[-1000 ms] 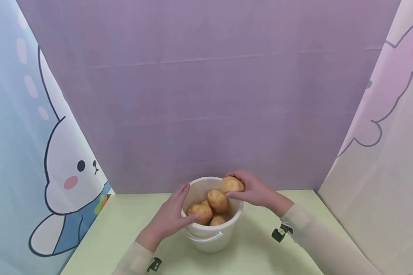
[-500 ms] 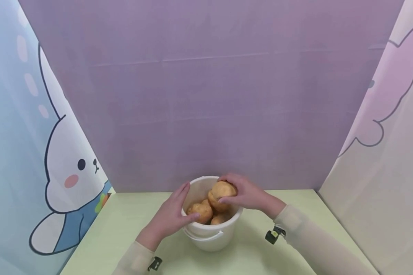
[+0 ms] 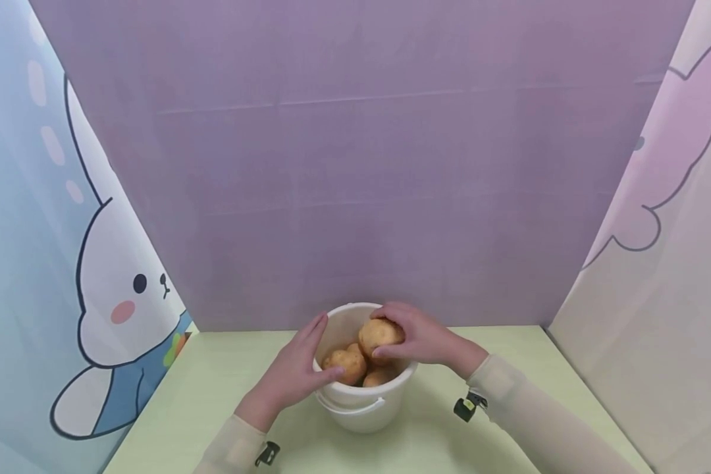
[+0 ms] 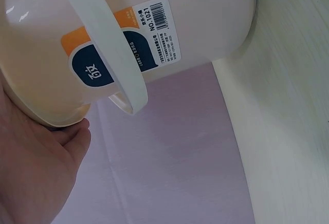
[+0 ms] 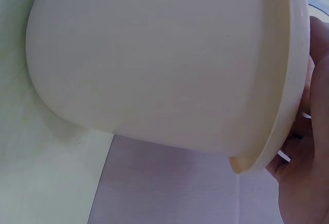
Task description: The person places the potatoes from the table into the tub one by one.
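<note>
A white plastic bucket with several potatoes in it stands upright on the table. My right hand holds a potato at the bucket's mouth, fingers over its far side and thumb across its near side. Lower inside lie other potatoes, one of them a knobbly potato on the left. My left hand grips the bucket's left rim, its thumb reaching over the edge. The left wrist view shows its fingers at the rim beside the bucket's handle. The right wrist view hides the held potato behind the bucket wall.
The pale green table ends at a purple backdrop close behind the bucket. Side panels with cartoon animals stand left and right. A label with a barcode is stuck on the bucket's side.
My right hand has carried the potato left from the bucket's right rim, then down into its mouth over another potato. My left hand has stayed at the rim.
</note>
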The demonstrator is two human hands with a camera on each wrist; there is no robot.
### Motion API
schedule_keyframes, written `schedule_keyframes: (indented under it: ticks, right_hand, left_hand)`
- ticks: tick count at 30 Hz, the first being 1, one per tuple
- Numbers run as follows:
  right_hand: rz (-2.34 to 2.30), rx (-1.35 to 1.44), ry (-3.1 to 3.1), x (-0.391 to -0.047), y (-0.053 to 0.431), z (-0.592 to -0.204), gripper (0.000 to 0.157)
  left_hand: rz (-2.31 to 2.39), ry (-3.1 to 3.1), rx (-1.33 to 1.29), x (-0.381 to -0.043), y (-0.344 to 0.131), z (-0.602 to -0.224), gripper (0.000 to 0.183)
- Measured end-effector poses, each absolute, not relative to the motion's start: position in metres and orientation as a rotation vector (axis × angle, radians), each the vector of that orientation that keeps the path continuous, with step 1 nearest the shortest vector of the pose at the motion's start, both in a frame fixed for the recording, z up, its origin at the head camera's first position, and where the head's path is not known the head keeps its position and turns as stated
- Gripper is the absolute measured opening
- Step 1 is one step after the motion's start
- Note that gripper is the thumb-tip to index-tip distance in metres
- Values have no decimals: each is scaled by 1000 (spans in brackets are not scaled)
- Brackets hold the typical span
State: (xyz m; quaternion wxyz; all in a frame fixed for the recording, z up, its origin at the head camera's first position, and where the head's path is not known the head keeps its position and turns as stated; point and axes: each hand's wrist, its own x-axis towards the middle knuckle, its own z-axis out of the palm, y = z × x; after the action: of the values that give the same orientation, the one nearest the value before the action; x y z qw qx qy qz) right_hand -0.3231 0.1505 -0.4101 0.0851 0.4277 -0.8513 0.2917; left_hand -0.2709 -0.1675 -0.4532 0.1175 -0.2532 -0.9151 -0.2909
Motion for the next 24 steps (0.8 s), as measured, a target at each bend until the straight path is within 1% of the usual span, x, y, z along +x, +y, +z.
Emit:
schedule_keyframes:
  ticks: [17,21,24]
  right_hand:
    - [899,1289,-2474,-316,157,-405,54]
    - [986,1190,-2417,-312,161,-407,45]
    - [1017,1062,-2408,-307,170,-410,42]
  left_hand:
    - [-879,-2674,-763,-276,-165,-454,109]
    - [-972,-2627,-757,-277,-169,-459,107]
    - [-1068,-2533,-740,-277,-176,-461,98]
